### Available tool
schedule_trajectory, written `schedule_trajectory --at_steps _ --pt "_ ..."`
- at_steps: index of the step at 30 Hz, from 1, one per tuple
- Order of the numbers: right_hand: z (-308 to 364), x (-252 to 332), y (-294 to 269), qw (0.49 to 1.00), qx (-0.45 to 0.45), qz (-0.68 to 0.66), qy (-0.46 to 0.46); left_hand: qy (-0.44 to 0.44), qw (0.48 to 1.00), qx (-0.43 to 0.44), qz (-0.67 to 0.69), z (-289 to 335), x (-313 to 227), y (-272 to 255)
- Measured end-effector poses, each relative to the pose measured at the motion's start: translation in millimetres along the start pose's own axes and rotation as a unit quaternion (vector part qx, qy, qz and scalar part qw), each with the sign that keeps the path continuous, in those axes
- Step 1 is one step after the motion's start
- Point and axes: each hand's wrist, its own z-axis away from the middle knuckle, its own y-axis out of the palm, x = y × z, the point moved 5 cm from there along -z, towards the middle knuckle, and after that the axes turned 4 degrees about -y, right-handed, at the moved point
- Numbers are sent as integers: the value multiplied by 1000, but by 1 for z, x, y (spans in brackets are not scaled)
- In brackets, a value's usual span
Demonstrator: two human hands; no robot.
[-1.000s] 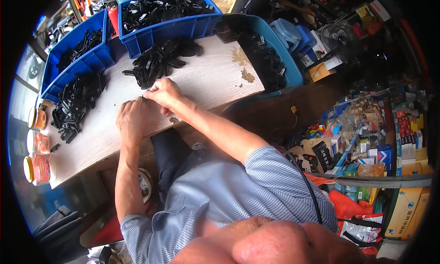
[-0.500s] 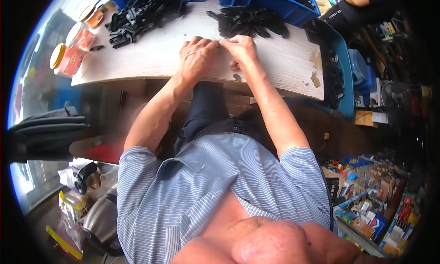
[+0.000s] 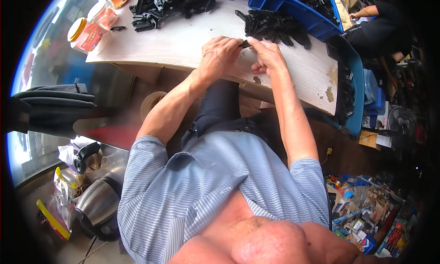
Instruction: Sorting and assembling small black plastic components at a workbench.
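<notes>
The room was a crowded workspace, its edges lost in the dark fisheye rim, and the goods on the right were too jumbled to sort by eye. A pale table (image 3: 151,44) with worn patches at its right end crossed the scene. Beyond its far right, another person (image 3: 382,28) in dark clothes was partly cut off. A teal tub (image 3: 358,94) stood against the right end, its dark contents hard to make out; a blue bin (image 3: 298,14) of black parts, cropped above, sat on the far side. Two heaps of black parts lay on the tabletop, a left heap (image 3: 167,8) and a right heap (image 3: 279,28). Three jars (image 3: 87,35) lined the left edge. Near the middle, the left hand (image 3: 217,56) and right hand (image 3: 270,57) met, fingertips pinched narrowly on a small black piece (image 3: 245,44) between them, just nearer than the right heap; fingers hid most of its shape.
</notes>
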Motion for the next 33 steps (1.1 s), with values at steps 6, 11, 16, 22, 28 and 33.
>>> schedule_trajectory --at_steps 6,11,16,22,28,33 --pt "2 -12 -15 989 16 -143 -27 -6 996 -86 -3 -20 6 -12" --pt "12 -20 -45 978 -27 -205 -23 -25 964 -97 -245 -83 75 -1" --pt "12 -36 -98 967 -101 -234 -26 -36 919 0 -391 -89 126 20" --pt "11 -58 -191 936 -249 -250 -12 8 954 -72 -290 -85 115 7" --pt "13 -56 -290 847 -424 -316 -45 65 982 44 -170 -43 71 -6" --pt "4 -52 -296 846 -469 -251 -38 74 984 65 -146 -19 64 -10"
